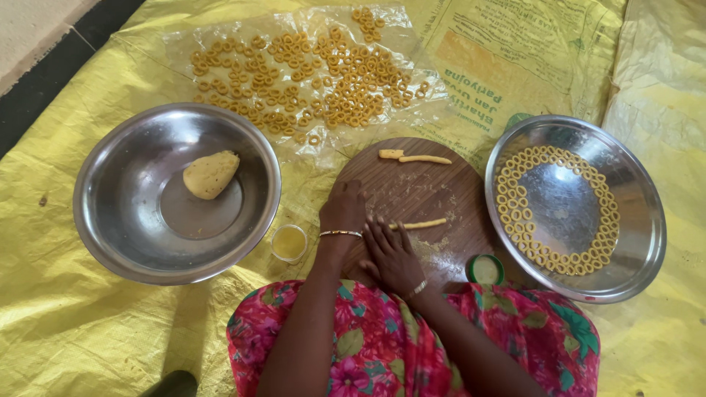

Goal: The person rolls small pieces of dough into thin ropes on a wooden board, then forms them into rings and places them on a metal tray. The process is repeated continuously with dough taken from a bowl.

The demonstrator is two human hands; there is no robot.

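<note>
While the steel bowl (118,220) left of the round board (426,192) holds a dough lump (211,174), both hands, right hand (392,254) and left hand (343,211), press flat, unclenched, on a thin dough rope (425,223).

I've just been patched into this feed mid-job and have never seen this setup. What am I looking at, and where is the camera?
There is one picture, from a camera on the person's head, looking down. No machine: two bare hands. The left hand and right hand lie flat on a round wooden board, with a thin dough strip at the right hand's fingertips. Left sits a steel bowl holding a dough lump; right, a steel plate ringed with dough rings. More rings lie on a clear plastic sheet.
</note>
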